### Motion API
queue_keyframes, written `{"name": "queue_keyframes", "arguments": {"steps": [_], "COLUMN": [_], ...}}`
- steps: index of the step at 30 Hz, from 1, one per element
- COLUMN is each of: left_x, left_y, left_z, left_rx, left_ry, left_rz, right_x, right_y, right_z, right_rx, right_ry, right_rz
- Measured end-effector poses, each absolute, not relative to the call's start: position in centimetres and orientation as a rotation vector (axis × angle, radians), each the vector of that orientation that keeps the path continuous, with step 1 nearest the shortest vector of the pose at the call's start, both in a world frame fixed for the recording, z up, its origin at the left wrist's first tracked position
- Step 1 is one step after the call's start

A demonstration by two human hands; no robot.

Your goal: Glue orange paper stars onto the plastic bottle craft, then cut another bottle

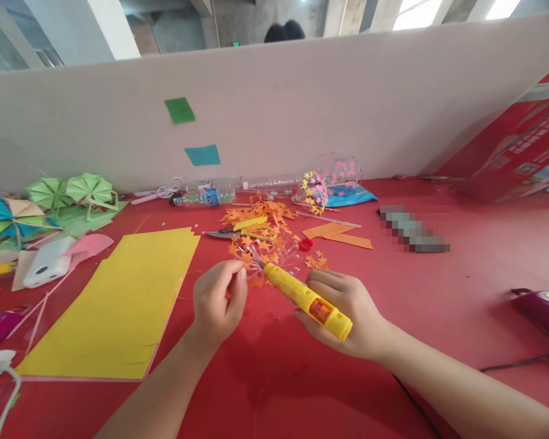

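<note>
My right hand (348, 311) grips a yellow glue gun (297, 289), whose metal tip points up and left toward a clear plastic piece (288, 256) with orange stars on and around it. Close to that tip, my left hand (219, 299) is closed with thumb and fingers drawn together at the edge of the clear plastic. What it holds, if anything, is hidden. Behind the plastic lie a yellow-handled cutter (251, 224), dark scissors (222, 235) and a heap of orange paper stars (256, 212). A red bottle cap (305, 244) lies to the right.
Yellow paper sheets (119, 305) lie at left, beside a white device (49, 262) and folded green paper umbrellas (89, 189). Plastic bottles (210, 194) rest along the white partition (274, 110). Orange strips (338, 235), a blurred-out object (412, 228) and a purple device (544, 311) are right.
</note>
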State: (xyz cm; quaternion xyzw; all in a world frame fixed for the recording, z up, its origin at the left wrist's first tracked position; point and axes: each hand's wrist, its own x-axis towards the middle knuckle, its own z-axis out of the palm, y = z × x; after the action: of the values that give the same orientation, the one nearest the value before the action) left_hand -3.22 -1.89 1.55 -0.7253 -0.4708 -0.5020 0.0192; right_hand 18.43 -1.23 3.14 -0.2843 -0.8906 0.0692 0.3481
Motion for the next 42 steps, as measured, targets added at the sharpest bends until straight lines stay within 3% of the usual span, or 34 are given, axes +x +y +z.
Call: {"name": "queue_keyframes", "arguments": {"steps": [6,14,23,27,34,39,42], "left_x": [-3.3,-2.4,-1.1,-0.8,-0.6,-0.8,-0.7], "left_y": [-1.9,-3.0,-3.4,-3.3,-3.8,-3.7,-3.0], "left_z": [1.8,2.7,2.3,2.1,2.2,1.9,1.6], "left_rx": [-2.227,-2.446,-2.953,-3.024,-3.152,-2.603,-2.363], "left_ry": [-1.717,-1.847,-2.464,-2.581,-2.543,-1.586,-1.322], "left_rz": [-2.058,-2.145,-2.321,-2.43,-2.01,-1.464,-1.218], "right_x": [17.8,17.4,17.8,18.0,18.2,18.3,18.3], "right_y": [-1.4,-1.1,-1.0,-0.9,-1.0,-0.7,-0.2], "right_z": [2.3,1.4,2.2,2.1,2.6,2.7,2.7], "right_rx": [-0.604,-0.888,-0.591,-0.546,-0.508,-0.617,-0.66], "right_ry": [-2.612,-2.895,-2.194,-2.2,-2.22,-2.127,-2.139], "right_rz": [0.435,0.516,0.242,0.092,0.02,0.145,0.175]}}
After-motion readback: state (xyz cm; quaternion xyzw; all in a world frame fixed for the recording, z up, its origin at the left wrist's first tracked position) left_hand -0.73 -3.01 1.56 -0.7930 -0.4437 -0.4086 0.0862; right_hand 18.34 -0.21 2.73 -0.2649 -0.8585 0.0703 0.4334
